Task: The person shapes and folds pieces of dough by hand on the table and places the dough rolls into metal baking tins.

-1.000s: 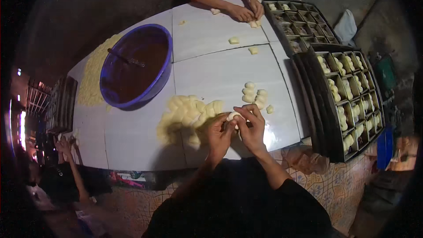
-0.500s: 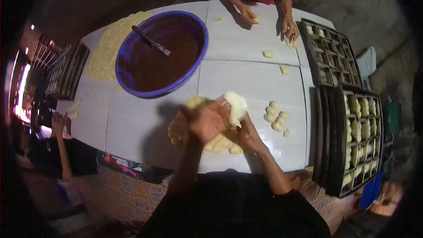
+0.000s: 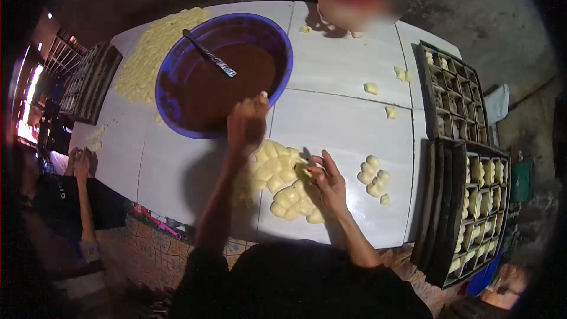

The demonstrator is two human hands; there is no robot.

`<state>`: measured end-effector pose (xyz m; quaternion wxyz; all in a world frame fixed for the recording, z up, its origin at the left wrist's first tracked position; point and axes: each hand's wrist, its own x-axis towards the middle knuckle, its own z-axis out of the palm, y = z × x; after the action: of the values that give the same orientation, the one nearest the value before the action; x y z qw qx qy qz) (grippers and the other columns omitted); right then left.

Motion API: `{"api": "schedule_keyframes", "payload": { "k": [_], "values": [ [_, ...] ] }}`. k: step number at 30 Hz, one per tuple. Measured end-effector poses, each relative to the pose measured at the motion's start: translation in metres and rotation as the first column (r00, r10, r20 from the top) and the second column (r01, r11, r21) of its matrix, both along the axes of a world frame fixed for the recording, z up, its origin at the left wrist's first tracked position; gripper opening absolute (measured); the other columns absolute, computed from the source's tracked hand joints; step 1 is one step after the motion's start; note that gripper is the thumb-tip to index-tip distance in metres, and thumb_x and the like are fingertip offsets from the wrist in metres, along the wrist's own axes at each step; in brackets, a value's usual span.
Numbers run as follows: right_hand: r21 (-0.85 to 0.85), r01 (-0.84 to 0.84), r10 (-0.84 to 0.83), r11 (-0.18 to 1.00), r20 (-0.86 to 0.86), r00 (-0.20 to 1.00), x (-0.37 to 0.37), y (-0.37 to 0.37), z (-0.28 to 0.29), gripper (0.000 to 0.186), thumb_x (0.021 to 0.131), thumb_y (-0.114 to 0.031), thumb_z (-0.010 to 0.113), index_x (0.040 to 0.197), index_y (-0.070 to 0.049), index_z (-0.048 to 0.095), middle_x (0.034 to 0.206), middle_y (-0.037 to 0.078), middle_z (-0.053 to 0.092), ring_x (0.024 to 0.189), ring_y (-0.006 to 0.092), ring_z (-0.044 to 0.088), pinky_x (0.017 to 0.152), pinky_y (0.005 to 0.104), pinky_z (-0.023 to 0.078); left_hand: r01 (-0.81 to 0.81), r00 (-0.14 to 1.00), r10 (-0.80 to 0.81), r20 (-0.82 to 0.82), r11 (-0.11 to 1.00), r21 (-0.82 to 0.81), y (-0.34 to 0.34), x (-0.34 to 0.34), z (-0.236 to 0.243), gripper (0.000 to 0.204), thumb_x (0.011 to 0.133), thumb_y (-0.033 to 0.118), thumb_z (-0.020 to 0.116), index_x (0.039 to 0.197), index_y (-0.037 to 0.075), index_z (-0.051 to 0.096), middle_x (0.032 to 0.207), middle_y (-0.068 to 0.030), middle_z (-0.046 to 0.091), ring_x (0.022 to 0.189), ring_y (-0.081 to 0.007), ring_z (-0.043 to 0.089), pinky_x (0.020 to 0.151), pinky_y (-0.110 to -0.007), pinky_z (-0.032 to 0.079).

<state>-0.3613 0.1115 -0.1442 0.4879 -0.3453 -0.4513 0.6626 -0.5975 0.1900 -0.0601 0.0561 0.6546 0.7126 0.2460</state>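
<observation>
Presently, the left hand [image 3: 247,125] curls at the near rim of the round blue basin [image 3: 285,53]; whether it holds anything, I cannot tell. The right hand [image 3: 328,185], grip half-open and empty, hangs beside pale-yellow dough pieces [image 3: 274,168] on the white table [image 3: 336,115].

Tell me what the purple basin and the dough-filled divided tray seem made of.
Purple basin: probably plastic, smooth and faintly glossy; its even colour and rounded rim suggest it. Divided tray: dark, dull, possibly sheet metal, judging by its thin straight partitions.
</observation>
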Motion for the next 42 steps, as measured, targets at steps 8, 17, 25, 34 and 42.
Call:
{"api": "schedule_keyframes", "payload": {
  "k": [8,17,25,34,42],
  "values": [
    [-0.529,0.059,-0.124,0.846,-0.089,0.988,0.012,-0.023,0.023,0.032,0.090,-0.004,0.062,0.120,0.005,0.060,0.110,0.006,0.056,0.086,0.0096,0.054,0.072,0.0256,0.046,0.097,-0.182,0.181,0.966,0.981,-0.166,-0.107,0.118,-0.017,0.073,0.099,0.051,0.034,0.136,-0.011,0.037,0.129,-0.0262,0.049,0.116,-0.0331,0.052,0.104,-0.042,0.039],
    [0.358,0.253,-0.283,0.899,0.034,0.959,0.062,-0.071,0.044,0.022,0.083,0.003,0.059,0.104,0.000,0.065,0.112,0.014,0.055,0.106,0.0239,0.058,0.089,0.0322,0.047,0.253,0.655,-0.198,0.729,0.967,0.035,-0.173,0.147,-0.013,0.029,0.088,0.001,0.059,0.116,-0.007,0.059,0.094,-0.0138,0.061,0.086,-0.0179,0.061,0.075,-0.027,0.049],
    [0.413,-0.055,-0.156,0.909,0.461,0.874,0.090,-0.093,0.051,0.029,0.087,-0.009,0.064,0.115,-0.002,0.064,0.095,0.012,0.063,0.088,0.0207,0.061,0.079,0.0301,0.049,0.190,0.504,-0.026,0.863,0.978,-0.081,-0.183,0.166,-0.037,0.016,0.086,0.011,0.069,0.094,-0.002,0.066,0.089,-0.0086,0.064,0.084,-0.0157,0.062,0.074,-0.029,0.052],
    [-0.275,-0.350,0.408,0.896,0.192,0.893,0.114,-0.058,0.043,0.042,0.093,-0.014,0.058,0.133,-0.004,0.051,0.117,0.005,0.061,0.093,0.0093,0.055,0.075,0.0258,0.048,0.384,-0.188,-0.065,0.980,0.914,0.134,-0.161,0.173,-0.022,0.039,0.081,-0.015,0.059,0.112,0.004,0.046,0.093,-0.0051,0.058,0.100,-0.0213,0.064,0.084,-0.028,0.049],
    [0.277,0.136,-0.263,0.951,0.500,0.825,0.115,0.021,0.012,0.020,0.081,-0.005,0.070,0.101,-0.004,0.071,0.102,0.010,0.064,0.094,0.0179,0.062,0.081,0.0296,0.050,0.235,0.165,-0.146,0.975,0.966,0.105,-0.118,0.161,-0.068,0.030,0.090,-0.003,0.057,0.120,0.002,0.052,0.108,-0.0082,0.062,0.104,-0.0174,0.061,0.089,-0.028,0.046]
  ]
}}
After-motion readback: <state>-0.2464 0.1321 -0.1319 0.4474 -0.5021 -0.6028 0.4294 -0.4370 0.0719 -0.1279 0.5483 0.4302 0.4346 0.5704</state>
